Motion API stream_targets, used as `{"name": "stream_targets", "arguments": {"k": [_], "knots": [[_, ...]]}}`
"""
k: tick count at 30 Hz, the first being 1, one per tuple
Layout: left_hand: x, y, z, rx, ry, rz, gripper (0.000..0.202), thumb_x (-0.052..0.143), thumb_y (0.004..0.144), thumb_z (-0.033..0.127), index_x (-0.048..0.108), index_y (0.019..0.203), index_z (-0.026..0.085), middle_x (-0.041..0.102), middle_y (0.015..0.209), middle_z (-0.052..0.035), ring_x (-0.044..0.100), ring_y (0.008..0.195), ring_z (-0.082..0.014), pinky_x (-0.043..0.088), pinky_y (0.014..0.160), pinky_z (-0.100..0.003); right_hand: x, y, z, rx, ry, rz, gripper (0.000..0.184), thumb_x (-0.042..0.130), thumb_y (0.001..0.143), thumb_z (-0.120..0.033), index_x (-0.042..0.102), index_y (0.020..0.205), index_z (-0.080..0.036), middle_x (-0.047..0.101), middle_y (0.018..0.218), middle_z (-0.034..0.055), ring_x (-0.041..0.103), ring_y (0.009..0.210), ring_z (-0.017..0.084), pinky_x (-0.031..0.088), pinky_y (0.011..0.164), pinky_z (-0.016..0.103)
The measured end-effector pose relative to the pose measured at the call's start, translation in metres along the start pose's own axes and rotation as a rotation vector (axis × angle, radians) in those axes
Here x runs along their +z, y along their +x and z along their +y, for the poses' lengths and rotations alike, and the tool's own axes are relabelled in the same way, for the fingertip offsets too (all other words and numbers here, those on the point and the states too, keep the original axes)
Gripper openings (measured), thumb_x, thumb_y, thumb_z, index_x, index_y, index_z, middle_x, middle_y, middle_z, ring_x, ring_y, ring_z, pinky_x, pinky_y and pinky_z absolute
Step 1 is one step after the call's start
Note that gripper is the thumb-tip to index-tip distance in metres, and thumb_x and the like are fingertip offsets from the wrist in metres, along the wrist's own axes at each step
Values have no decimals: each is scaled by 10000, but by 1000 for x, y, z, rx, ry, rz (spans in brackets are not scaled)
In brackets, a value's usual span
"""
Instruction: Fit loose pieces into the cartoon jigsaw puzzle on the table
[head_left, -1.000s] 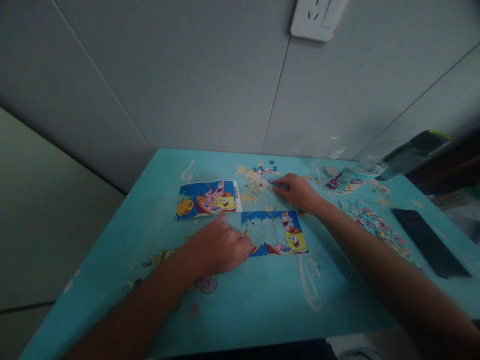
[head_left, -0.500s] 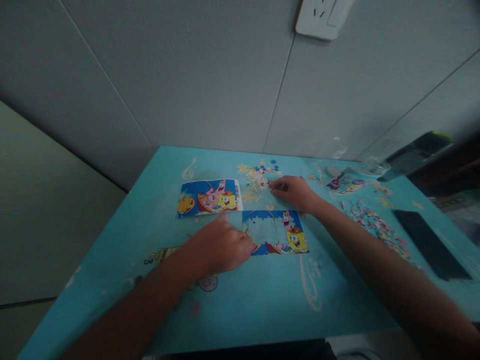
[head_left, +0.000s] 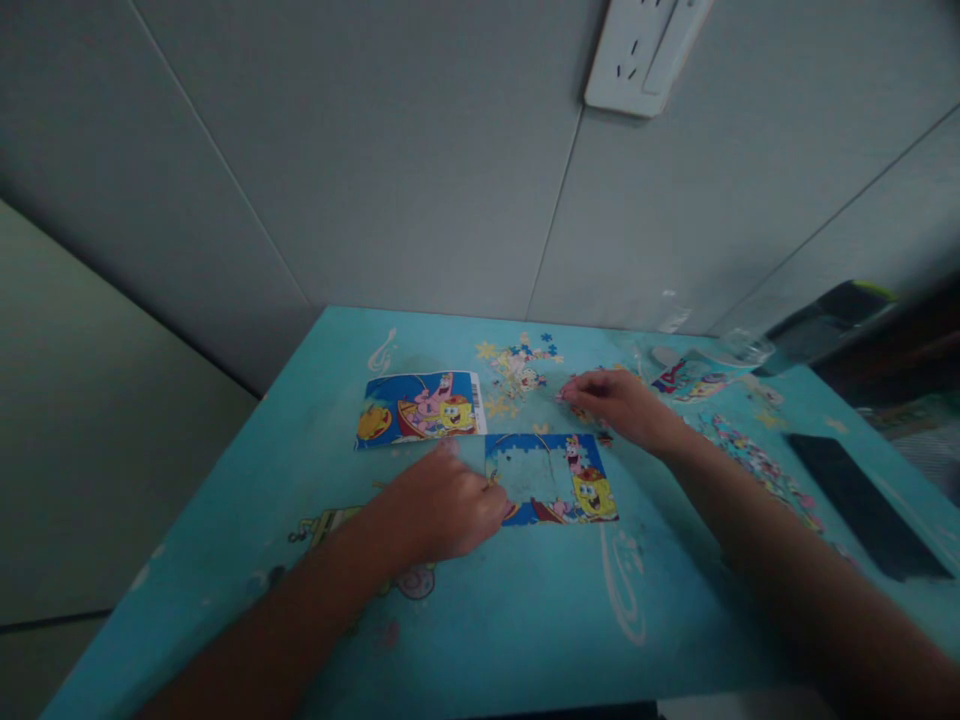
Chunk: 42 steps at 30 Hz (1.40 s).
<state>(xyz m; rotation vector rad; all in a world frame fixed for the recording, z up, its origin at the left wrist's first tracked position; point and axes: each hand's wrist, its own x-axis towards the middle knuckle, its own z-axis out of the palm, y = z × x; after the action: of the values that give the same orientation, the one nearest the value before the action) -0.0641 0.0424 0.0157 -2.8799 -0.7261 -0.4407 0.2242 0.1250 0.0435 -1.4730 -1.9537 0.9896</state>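
A partly filled cartoon jigsaw puzzle point(head_left: 551, 480) lies flat in the middle of the turquoise table point(head_left: 525, 610). My left hand point(head_left: 442, 508) rests on the table with its fingers curled, fingertips against the puzzle's left edge. My right hand point(head_left: 619, 405) hovers just beyond the puzzle's far right corner, its fingers pinched on a small puzzle piece point(head_left: 566, 392). A small heap of loose pieces point(head_left: 517, 365) lies to the left of that hand. The printed reference picture point(head_left: 420, 408) sits behind my left hand.
More loose pieces point(head_left: 750, 462) are strewn along the table's right side, near a clear plastic bag point(head_left: 697, 368) with a printed label. A black phone point(head_left: 862, 500) lies at the far right. Grey wall panels with a socket point(head_left: 637, 50) rise behind the table.
My right hand has drawn back to the right from the heap of loose pieces, fingers pinched. My left hand has stayed at the puzzle's left edge. The camera tilted slightly.
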Motion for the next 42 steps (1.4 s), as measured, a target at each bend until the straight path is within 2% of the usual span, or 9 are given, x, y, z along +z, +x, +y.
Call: {"name": "stream_targets", "arguments": {"k": [3,5,9,13,16,20,29,36,42], "knots": [[1,0,0,-8,-3,2,332,461,993,285,583,700,187,597,529,4,489,427,-143,484,685,-374,-3,-31,-8,105,214,-74,293,707,832,-472,765,905,-195,722,812,18,615,691,139,488,655,265],[2,0,1,-15,-10,-7,334,466,994,293,583,700,187,601,531,4,492,434,-138,486,704,-371,0,-48,-8,138,327,-128,289,729,822,-463,762,911,-191,738,846,32,651,738,149,523,721,285],[3,0,1,-18,-26,-30,325,472,1000,308,590,722,187,606,547,12,495,446,-134,484,728,-371,11,-65,-3,183,432,-162,381,761,791,-471,743,1039,-182,754,868,56,702,797,195,571,781,351],[4,-1,-1,-13,-52,-44,347,443,1013,291,588,718,181,594,558,11,504,467,-131,479,747,-364,13,-70,0,170,360,-137,391,739,810,-488,752,1073,-199,765,893,62,711,823,211,584,786,368],[5,-2,-3,-12,-49,-49,354,425,1019,293,596,729,184,590,558,10,500,465,-142,477,732,-372,12,-74,-1,150,270,-129,329,711,837,-481,775,1027,-220,773,953,58,706,852,214,577,801,368],[6,-2,-3,-13,-39,-75,346,431,1017,307,588,731,195,589,555,16,498,458,-144,459,685,-355,16,-81,-5,101,133,-116,231,683,865,-432,786,968,-252,765,902,21,680,787,186,551,738,318],[4,-2,-1,-9,-31,-95,350,436,1016,315,560,707,206,591,542,17,524,457,-158,439,645,-361,34,-85,-8,26,-10,-220,203,587,939,-365,752,964,-249,724,833,-2,616,694,155,465,637,272],[1,0,-1,-7,-31,-82,347,439,1014,303,579,717,193,608,559,18,509,448,-142,469,711,-378,29,-86,-12,21,-26,-202,213,565,957,-360,728,911,-231,699,822,-2,602,709,146,451,658,255],[0,1,0,0,-20,-67,339,444,1009,295,559,705,199,599,553,16,518,450,-159,431,623,-357,24,-85,-12,-11,-90,-174,168,594,941,-309,727,910,-211,705,920,27,622,784,152,461,705,256]]}}
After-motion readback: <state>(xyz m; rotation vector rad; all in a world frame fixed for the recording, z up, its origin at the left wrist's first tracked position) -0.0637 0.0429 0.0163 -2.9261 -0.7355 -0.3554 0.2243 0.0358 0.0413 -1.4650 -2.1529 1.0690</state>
